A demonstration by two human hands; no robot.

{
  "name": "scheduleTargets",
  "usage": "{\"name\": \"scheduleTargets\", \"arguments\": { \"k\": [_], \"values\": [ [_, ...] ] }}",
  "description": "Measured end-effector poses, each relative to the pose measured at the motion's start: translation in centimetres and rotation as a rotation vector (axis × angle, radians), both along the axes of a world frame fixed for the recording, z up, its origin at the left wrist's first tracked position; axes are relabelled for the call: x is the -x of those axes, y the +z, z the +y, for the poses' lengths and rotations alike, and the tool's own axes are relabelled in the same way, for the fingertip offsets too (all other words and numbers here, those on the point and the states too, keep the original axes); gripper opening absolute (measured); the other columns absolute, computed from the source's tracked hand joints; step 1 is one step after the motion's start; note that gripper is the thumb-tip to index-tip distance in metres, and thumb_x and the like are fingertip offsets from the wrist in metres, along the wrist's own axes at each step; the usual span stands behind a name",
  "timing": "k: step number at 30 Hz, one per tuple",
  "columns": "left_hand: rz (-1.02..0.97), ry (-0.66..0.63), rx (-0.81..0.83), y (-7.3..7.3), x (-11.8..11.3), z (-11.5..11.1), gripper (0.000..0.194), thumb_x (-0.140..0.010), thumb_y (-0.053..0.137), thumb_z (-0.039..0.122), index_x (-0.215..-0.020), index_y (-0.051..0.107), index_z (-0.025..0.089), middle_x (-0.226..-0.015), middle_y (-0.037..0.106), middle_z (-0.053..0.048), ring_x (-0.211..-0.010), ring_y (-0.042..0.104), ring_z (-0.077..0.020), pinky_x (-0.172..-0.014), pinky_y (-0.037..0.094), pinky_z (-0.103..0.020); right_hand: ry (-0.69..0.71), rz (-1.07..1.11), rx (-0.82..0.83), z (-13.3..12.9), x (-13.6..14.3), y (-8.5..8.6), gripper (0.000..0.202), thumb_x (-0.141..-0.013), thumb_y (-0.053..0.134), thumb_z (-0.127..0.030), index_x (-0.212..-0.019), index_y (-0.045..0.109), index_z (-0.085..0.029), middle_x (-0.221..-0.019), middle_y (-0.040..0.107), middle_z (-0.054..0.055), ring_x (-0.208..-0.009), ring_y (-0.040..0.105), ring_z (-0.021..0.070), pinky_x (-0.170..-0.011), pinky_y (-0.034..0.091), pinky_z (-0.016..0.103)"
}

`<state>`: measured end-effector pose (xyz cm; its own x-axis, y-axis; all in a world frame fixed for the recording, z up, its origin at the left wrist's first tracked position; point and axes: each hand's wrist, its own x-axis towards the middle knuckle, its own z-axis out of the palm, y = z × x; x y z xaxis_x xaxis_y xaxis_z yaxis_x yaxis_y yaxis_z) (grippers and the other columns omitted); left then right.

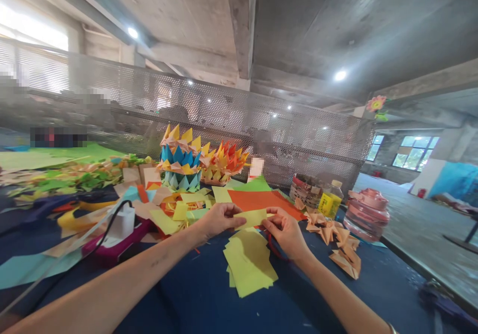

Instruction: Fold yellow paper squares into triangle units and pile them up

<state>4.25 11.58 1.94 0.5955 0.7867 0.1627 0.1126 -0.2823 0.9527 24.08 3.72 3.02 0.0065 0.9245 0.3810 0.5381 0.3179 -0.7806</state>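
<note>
One yellow strip (251, 219) is stretched nearly level between both hands, at the far end of the yellow stack (251, 269) on the table (175, 296). The left hand (220, 218) pinches its left end, thumb against bent fingers; the right hand (288, 232) nips the right end likewise, its fingers curled. The forearms reach in from the lower corners, converging. An orange sheet (274, 202) lies just beyond.
</note>
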Motion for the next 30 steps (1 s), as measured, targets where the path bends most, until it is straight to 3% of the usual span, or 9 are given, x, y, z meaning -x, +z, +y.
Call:
{"name": "scheduleTargets", "arguments": {
  "k": [3, 8, 14, 19, 24, 30],
  "values": [
    [0.102, -0.012, 0.028, 0.0, 0.0, -0.1, 0.025, -0.093, 0.058, 0.029, -0.114, 0.057, 0.013, -0.111, 0.06, -0.008, -0.093, 0.062, -0.0214, -0.079, 0.054, -0.039, -0.048, -0.129, 0.019, -0.2, -0.3, 0.7, 0.022, -0.095, 0.055, -0.03, -0.111, 0.058, -0.014, -0.095, 0.066, 0.003, -0.076, 0.065, 0.015, -0.07, 0.056, 0.034],
    [0.146, 0.08, 0.046, 0.4, 0.3, -0.1, 0.027, -0.094, 0.056, 0.031, -0.115, 0.057, 0.014, -0.112, 0.06, -0.008, -0.093, 0.062, -0.0214, -0.079, 0.053, -0.04, -0.217, -0.446, 0.113, -0.5, -3.1, 2.4, 0.021, -0.093, 0.057, -0.03, -0.108, 0.061, -0.015, -0.106, 0.064, 0.006, -0.089, 0.064, 0.0186, -0.078, 0.054, 0.038],
    [0.146, 0.139, 0.037, 0.6, 0.4, -0.2, 0.026, -0.094, 0.056, 0.031, -0.114, 0.057, 0.014, -0.109, 0.061, -0.008, -0.09, 0.063, -0.0202, -0.077, 0.054, -0.038, -0.258, -0.753, 0.281, -1.3, -3.9, 2.3, 0.021, -0.094, 0.057, -0.029, -0.109, 0.06, -0.016, -0.106, 0.064, 0.006, -0.087, 0.064, 0.0179, -0.076, 0.054, 0.036],
    [0.145, 0.149, 0.041, 0.8, 0.4, -0.2, 0.027, -0.094, 0.056, 0.03, -0.115, 0.057, 0.014, -0.111, 0.06, -0.008, -0.092, 0.062, -0.0208, -0.078, 0.054, -0.039, -0.298, -0.844, 0.262, -1.3, -3.0, 3.2, 0.023, -0.094, 0.057, -0.031, -0.111, 0.059, -0.015, -0.1, 0.065, 0.004, -0.079, 0.065, 0.016, -0.07, 0.055, 0.034],
    [0.141, 0.151, 0.049, 1.0, 0.4, -0.2, 0.027, -0.094, 0.056, 0.031, -0.115, 0.056, 0.014, -0.112, 0.06, -0.008, -0.093, 0.062, -0.0213, -0.079, 0.054, -0.04, -0.465, -0.893, 0.191, -1.1, -4.8, 4.7, 0.025, -0.094, 0.056, -0.032, -0.113, 0.058, -0.016, -0.104, 0.064, 0.005, -0.083, 0.064, 0.0171, -0.074, 0.055, 0.036],
    [0.146, 0.129, 0.034, 1.1, 0.5, -0.5, 0.027, -0.094, 0.056, 0.031, -0.115, 0.057, 0.014, -0.112, 0.06, -0.008, -0.093, 0.062, -0.0213, -0.079, 0.054, -0.04, -0.481, -0.928, 0.14, -1.2, -7.3, 3.3, 0.023, -0.094, 0.057, -0.029, -0.112, 0.059, -0.016, -0.11, 0.063, 0.006, -0.089, 0.064, 0.0183, -0.076, 0.055, 0.037]
  ]
}}
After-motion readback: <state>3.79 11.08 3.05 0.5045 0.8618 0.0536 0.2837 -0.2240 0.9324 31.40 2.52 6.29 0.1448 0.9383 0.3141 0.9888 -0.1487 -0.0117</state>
